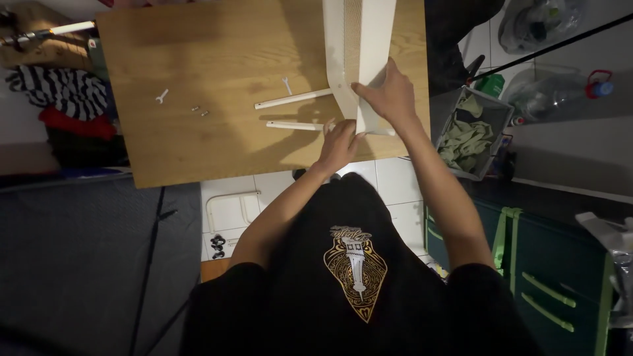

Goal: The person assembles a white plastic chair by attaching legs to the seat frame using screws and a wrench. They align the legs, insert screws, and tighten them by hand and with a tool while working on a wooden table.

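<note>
White frame (359, 53) under both hands, grey bin (504, 115) holding olive cloth (465, 138)

Dim room, wooden table (198, 145), white tiled floor (395, 178), dark green drawers (554, 277), grey bin (491, 125)

White metal frame (359, 59) and white rods (293, 99) on a light oak-brown table (198, 145); black-and-white striped cloth (62, 89); olive-green rags (465, 138).
</note>
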